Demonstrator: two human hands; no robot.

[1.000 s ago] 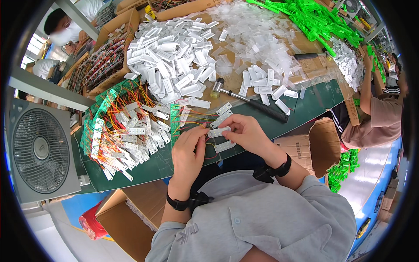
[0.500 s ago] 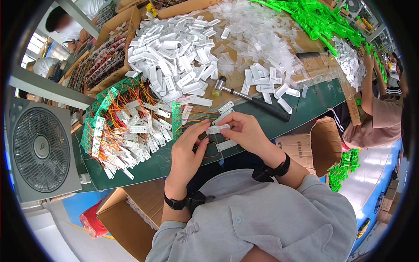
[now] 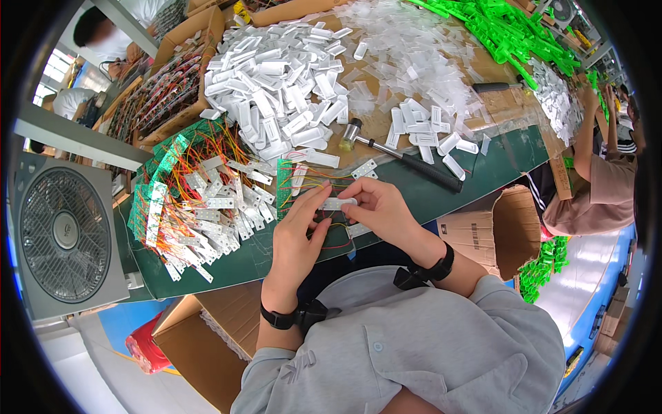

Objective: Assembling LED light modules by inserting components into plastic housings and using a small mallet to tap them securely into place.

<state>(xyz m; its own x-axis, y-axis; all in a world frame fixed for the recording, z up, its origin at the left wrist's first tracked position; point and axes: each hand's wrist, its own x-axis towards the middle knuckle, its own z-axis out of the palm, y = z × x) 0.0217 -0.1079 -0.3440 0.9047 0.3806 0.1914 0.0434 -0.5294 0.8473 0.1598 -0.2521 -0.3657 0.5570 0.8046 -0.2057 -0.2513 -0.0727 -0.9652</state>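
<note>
Both hands [image 3: 338,217] pinching white strip [image 3: 338,203]

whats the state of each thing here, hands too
left hand: pinching the small white strip
right hand: gripping the strip's other end
white strip: held level between both hands, above the table
hammer: lying flat, untouched
fan: upright, blades' motion unclear
cardboard box: open

Both hands meet over the edge of the green table [image 3: 483,169]; the left hand [image 3: 298,238] and the right hand [image 3: 380,210] pinch one small white strip [image 3: 338,203] between their fingertips; thin red wires [image 3: 336,238] hang below it; a hammer [image 3: 403,157] lies just beyond, near a heap of white casings [image 3: 276,83].
</note>
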